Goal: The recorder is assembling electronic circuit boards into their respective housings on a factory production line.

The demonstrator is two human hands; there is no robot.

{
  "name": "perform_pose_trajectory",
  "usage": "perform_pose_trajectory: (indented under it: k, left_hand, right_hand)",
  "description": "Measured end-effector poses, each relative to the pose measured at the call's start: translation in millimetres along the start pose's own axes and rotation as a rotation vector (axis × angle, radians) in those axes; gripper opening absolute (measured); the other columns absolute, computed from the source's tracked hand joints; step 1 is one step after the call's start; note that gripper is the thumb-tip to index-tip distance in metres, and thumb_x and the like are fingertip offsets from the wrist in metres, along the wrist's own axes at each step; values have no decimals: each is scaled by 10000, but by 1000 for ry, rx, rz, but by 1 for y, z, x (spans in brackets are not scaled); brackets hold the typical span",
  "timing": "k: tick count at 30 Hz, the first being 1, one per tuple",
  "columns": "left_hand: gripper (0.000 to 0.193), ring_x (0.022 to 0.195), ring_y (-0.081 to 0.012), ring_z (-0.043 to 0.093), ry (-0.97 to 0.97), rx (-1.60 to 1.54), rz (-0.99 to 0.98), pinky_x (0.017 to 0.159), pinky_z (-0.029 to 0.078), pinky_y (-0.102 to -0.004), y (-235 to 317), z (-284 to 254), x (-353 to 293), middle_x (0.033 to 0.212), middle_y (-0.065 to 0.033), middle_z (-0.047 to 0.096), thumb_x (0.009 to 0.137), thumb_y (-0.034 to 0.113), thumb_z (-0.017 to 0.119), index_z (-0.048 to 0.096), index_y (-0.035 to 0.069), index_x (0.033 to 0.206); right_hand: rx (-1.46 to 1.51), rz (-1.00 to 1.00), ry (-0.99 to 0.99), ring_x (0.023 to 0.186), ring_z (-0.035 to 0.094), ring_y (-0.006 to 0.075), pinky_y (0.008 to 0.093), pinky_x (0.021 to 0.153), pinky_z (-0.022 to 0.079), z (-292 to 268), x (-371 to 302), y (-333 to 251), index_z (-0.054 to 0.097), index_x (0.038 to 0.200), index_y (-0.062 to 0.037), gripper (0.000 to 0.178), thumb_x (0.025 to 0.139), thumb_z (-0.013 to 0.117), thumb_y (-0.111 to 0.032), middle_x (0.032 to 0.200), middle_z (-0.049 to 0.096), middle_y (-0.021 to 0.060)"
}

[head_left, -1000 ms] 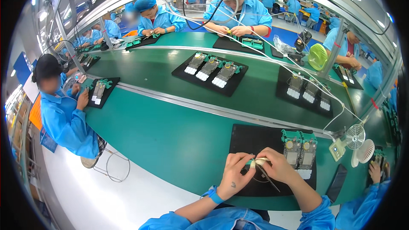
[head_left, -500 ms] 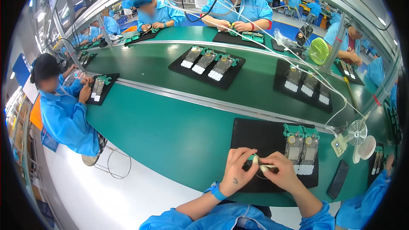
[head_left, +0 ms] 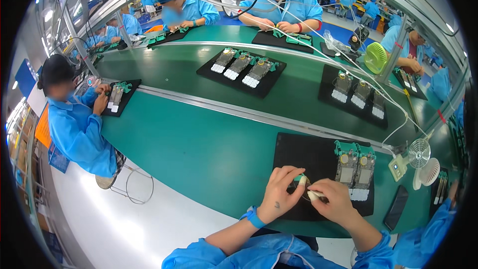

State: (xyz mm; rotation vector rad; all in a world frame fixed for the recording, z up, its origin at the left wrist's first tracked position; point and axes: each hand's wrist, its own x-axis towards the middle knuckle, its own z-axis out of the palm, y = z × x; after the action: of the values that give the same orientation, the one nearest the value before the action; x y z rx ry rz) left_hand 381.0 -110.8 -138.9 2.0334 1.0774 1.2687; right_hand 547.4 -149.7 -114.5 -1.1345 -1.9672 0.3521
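Over a black mat (head_left: 304, 150), my left hand (head_left: 280, 197) pinches a small green part (head_left: 299, 177) between thumb and fingers, its thumb covered by a pale finger cot. Close beside it on the right, my right hand (head_left: 334, 201) has its fingers pressed together, also with pale cots. What lies between those fingertips is too small to make out; a thin wire seems to run near them. To the right on the mat lie two circuit boards, a left one (head_left: 345, 173) and a right one (head_left: 365, 175), each with a green plastic holder at the top and white blocks below.
A dark phone (head_left: 396, 208) and small white fans (head_left: 419, 153) stand at the right. Beyond a metal rail, two black mats (head_left: 266, 89) (head_left: 366, 104) carry more boards. A co-worker (head_left: 79, 124) sits at the left; others work across the bench. White cables (head_left: 348, 69) hang overhead.
My fingertips have drawn slightly apart, and more of the green part shows in my left hand. The view has shifted a little. At the far bench, co-workers' hands have moved slightly.
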Motion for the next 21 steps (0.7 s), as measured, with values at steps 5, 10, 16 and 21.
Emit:
perform_pose_trajectory:
  k: [5,10,16,21]
  left_hand:
    - [328,948,-297,513,-209,-82,-12,844,424,-362,-3,-14,7,1062,-134,551,814,17,537,565,6,1140]
    - [404,1033,-312,483,-421,-108,65,904,396,-351,-5,-26,15,1150,-165,495,842,30,531,490,6,1243]
    - [412,1046,-296,487,-459,-135,106,902,406,-343,-15,-13,30,1147,-150,501,811,16,577,508,11,1218]
    - [395,1027,-285,505,-411,-134,76,887,421,-345,-14,-6,23,1108,-138,528,773,21,612,548,19,1163]
  right_hand:
    - [-305,-317,-134,602,560,128,255,502,391,-12,-4,-2,614,877,-92,287,630,744,-160,788,603,-8]
    - [-292,-258,-9,570,536,143,272,496,404,-14,-7,10,612,853,-88,273,618,743,-131,788,574,1]
    - [-173,-26,-4,585,563,177,293,502,443,-17,1,30,624,867,-86,253,639,733,-83,789,557,22]
    - [224,262,33,612,579,144,247,531,473,-3,4,43,627,859,-36,181,692,697,-37,799,564,38]
